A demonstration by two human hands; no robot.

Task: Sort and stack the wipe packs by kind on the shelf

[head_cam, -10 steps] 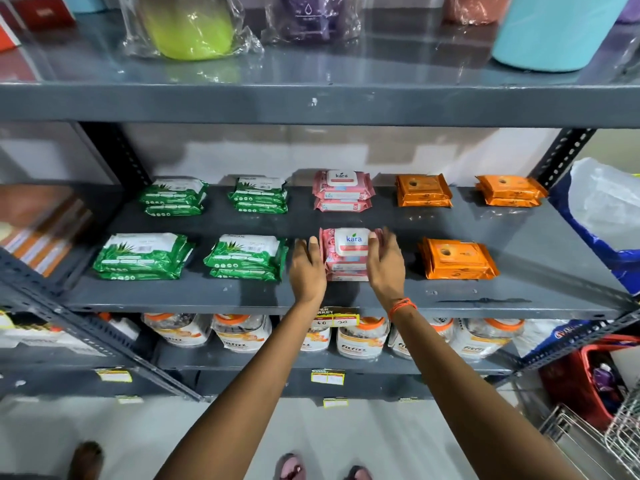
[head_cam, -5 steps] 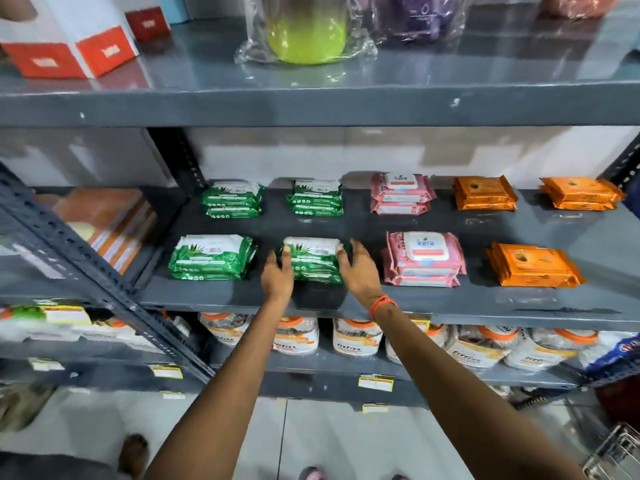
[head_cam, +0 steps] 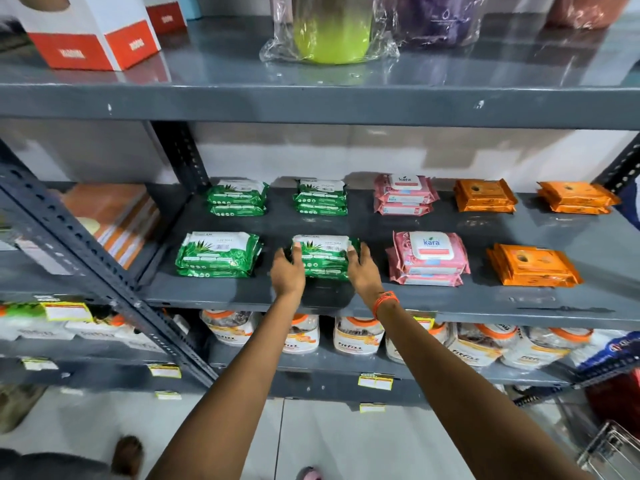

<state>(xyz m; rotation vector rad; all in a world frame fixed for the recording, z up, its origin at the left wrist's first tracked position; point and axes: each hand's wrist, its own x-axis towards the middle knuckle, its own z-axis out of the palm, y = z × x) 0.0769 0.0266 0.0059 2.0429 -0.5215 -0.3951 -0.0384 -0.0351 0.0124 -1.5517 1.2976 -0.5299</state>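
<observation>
On the grey middle shelf [head_cam: 346, 296] lie stacks of wipe packs in two rows. A front green stack [head_cam: 323, 256] sits between my hands: my left hand [head_cam: 286, 271] presses its left end, my right hand [head_cam: 363, 271] its right end. Another green stack [head_cam: 218, 254] lies to its left, with two more green stacks [head_cam: 237, 197] [head_cam: 320, 197] behind. Pink kara stacks sit at the front [head_cam: 427, 258] and back [head_cam: 403, 194]. Orange stacks lie at the front right [head_cam: 533, 265] and back right [head_cam: 485, 195] [head_cam: 576, 197].
The shelf above holds a lime-green wrapped container [head_cam: 330, 32] and red-and-white boxes [head_cam: 90, 39]. Jars with orange lids [head_cam: 358, 336] fill the shelf below. A slanted metal upright [head_cam: 86, 251] crosses at the left. A wire basket [head_cam: 613, 452] stands at the bottom right.
My hands left the front pink kara stack and moved left to the front green stack, which they now clasp at both ends. The view shifted left as well.
</observation>
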